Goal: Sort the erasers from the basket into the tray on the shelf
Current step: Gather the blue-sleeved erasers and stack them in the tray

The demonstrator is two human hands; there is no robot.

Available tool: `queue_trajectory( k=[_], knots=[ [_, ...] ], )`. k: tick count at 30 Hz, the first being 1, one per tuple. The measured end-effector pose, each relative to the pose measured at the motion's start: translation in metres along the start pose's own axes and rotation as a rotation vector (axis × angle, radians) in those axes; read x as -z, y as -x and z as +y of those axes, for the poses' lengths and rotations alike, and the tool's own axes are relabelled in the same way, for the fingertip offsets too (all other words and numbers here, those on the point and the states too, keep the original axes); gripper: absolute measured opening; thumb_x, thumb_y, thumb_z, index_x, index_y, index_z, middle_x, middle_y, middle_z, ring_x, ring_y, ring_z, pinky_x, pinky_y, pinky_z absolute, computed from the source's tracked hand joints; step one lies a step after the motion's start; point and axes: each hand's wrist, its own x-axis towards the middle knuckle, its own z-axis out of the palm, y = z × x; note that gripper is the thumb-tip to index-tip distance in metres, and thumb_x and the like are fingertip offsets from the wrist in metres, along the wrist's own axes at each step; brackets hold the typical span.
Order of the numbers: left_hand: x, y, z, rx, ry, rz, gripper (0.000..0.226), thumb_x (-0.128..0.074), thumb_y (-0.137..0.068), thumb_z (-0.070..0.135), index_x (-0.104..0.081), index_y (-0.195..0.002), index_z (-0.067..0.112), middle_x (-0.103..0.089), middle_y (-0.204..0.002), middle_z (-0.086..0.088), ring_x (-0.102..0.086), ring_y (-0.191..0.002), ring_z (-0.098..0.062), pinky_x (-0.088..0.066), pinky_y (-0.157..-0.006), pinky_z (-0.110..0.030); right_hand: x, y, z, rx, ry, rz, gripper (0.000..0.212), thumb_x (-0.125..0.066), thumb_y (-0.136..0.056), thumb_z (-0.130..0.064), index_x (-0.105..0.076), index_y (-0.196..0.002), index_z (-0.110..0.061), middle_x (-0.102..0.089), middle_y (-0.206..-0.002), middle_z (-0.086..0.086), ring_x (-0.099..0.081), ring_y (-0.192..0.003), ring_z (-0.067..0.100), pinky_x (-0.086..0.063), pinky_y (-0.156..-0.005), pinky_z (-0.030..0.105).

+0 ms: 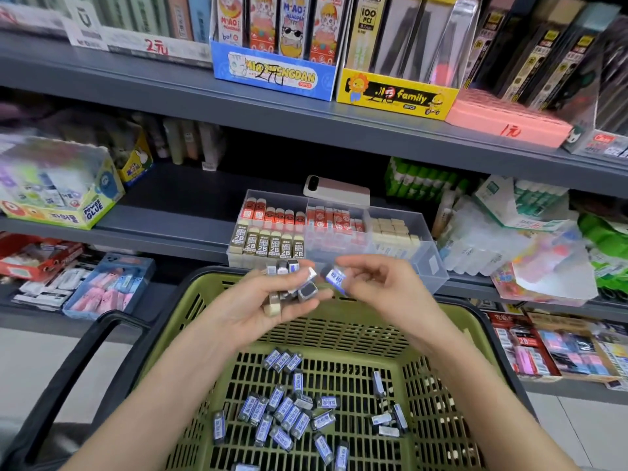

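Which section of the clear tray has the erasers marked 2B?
The left section: the 2B erasers fill its front row, with red-sleeved ones behind. The middle section holds red-and-white erasers, the right one plain cream erasers.

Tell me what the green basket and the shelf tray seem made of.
Basket: moulded plastic, matte olive green, judging by its slotted lattice walls. Tray: clear hard plastic, slightly frosted, probably acrylic or similar; the erasers show through its walls.
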Motion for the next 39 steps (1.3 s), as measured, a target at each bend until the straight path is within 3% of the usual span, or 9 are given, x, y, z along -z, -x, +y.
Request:
queue_trajectory(
  k=[5, 8, 13, 17, 21, 26, 31, 35, 39],
  knots=[
    [0.003, 0.001, 0.024, -0.102, 0.119, 0.083, 0.022, -0.067, -0.071, 0.007, -0.065, -0.091, -0.003, -0.071, -0.089, -0.023, -0.072, -0.08, -0.034, -0.055, -0.046, -0.024, 0.021, -0.037, -0.009, -0.104, -0.089, -0.003, 0.018, -0.057, -0.089, 0.002, -0.068, -0.096, -0.011, -0.067, -0.095, 0.004, -0.057, -0.057, 0.006, -0.049, -0.056, 0.015],
    [0.008, 0.0, 0.036, -0.15, 0.161, 0.124, 0.028, -0.066, -0.072, 0.009, -0.062, -0.097, -0.002, -0.071, -0.086, -0.021, -0.072, -0.077, -0.031, -0.054, -0.044, -0.023, 0.029, -0.064, -0.009, -0.159, -0.016, -0.063, 0.021, -0.065, -0.081, 0.005, -0.067, -0.102, 0.001, -0.067, -0.076, 0.004, -0.058, -0.057, 0.005, -0.048, -0.052, 0.015],
    [0.011, -0.006, 0.054, -0.218, 0.216, 0.171, 0.031, -0.067, -0.071, 0.014, -0.061, -0.099, 0.001, -0.069, -0.083, -0.017, -0.071, -0.074, -0.025, -0.052, -0.044, -0.02, 0.023, -0.104, -0.006, -0.211, 0.338, -0.171, 0.008, -0.07, -0.078, 0.005, -0.071, -0.086, 0.005, -0.061, -0.046, -0.011, -0.055, -0.047, 0.006, -0.047, -0.046, 0.016],
    [0.007, -0.015, 0.06, -0.227, 0.23, 0.217, 0.024, -0.069, -0.068, 0.014, -0.064, -0.088, 0.004, -0.067, -0.079, -0.016, -0.069, -0.069, -0.023, -0.051, -0.042, -0.019, 0.008, -0.122, 0.001, -0.321, 0.44, -0.308, 0.012, -0.067, -0.081, 0.003, -0.07, -0.091, 0.007, -0.067, -0.066, 0.002, -0.06, -0.044, 0.003, -0.054, -0.055, 0.016],
    [-0.001, -0.023, 0.063, -0.221, 0.227, 0.233, 0.018, -0.07, -0.065, 0.014, -0.07, -0.079, 0.005, -0.067, -0.078, -0.016, -0.068, -0.067, -0.024, -0.052, -0.043, -0.02, -0.002, -0.129, 0.012, -0.379, 0.482, -0.395, 0.018, -0.063, -0.085, 0.001, -0.067, -0.101, 0.007, -0.071, -0.1, 0.014, -0.07, -0.078, 0.016, -0.056, -0.084, 0.032],
    [-0.002, -0.028, 0.062, -0.236, 0.209, 0.237, 0.013, -0.07, -0.064, 0.015, -0.072, -0.073, 0.006, -0.067, -0.077, -0.017, -0.068, -0.069, -0.024, -0.052, -0.044, -0.02, -0.002, -0.127, 0.016, -0.436, 0.4, -0.416, 0.03, -0.052, -0.096, -0.021, -0.067, -0.096, 0.005, -0.064, -0.076, 0.003, -0.057, -0.064, 0.01, -0.053, -0.062, 0.016],
    [0.0, -0.026, 0.057, -0.26, 0.155, 0.178, 0.01, -0.068, -0.067, 0.017, -0.075, -0.068, 0.009, -0.068, -0.075, -0.014, -0.068, -0.069, -0.021, -0.052, -0.045, -0.019, -0.002, -0.123, 0.022, -0.324, 0.656, -0.536, 0.047, -0.036, -0.098, -0.047, -0.069, -0.104, -0.013, -0.066, -0.11, 0.003, -0.059, -0.103, 0.019, -0.043, -0.099, 0.036],
    [0.001, -0.026, 0.052, -0.3, 0.137, 0.167, 0.011, -0.068, -0.069, 0.017, -0.076, -0.073, 0.01, -0.069, -0.078, -0.013, -0.069, -0.073, -0.022, -0.053, -0.048, -0.021, -0.003, -0.116, 0.023, -0.309, 0.591, -0.505, 0.049, -0.034, -0.098, -0.048, -0.068, -0.103, -0.013, -0.066, -0.101, -0.001, -0.057, -0.091, 0.011, -0.041, -0.089, 0.028],
    [0.003, -0.028, 0.048, -0.327, 0.137, 0.149, 0.018, -0.068, -0.071, 0.016, -0.07, -0.085, 0.007, -0.07, -0.081, -0.013, -0.071, -0.077, -0.023, -0.056, -0.054, -0.024, -0.007, -0.103, 0.008, 0.029, 0.439, -0.17, 0.046, -0.04, -0.097, -0.042, -0.069, -0.075, -0.015, -0.071, -0.084, 0.007, -0.062, -0.068, 0.018, -0.049, -0.071, 0.03]
  ],
)
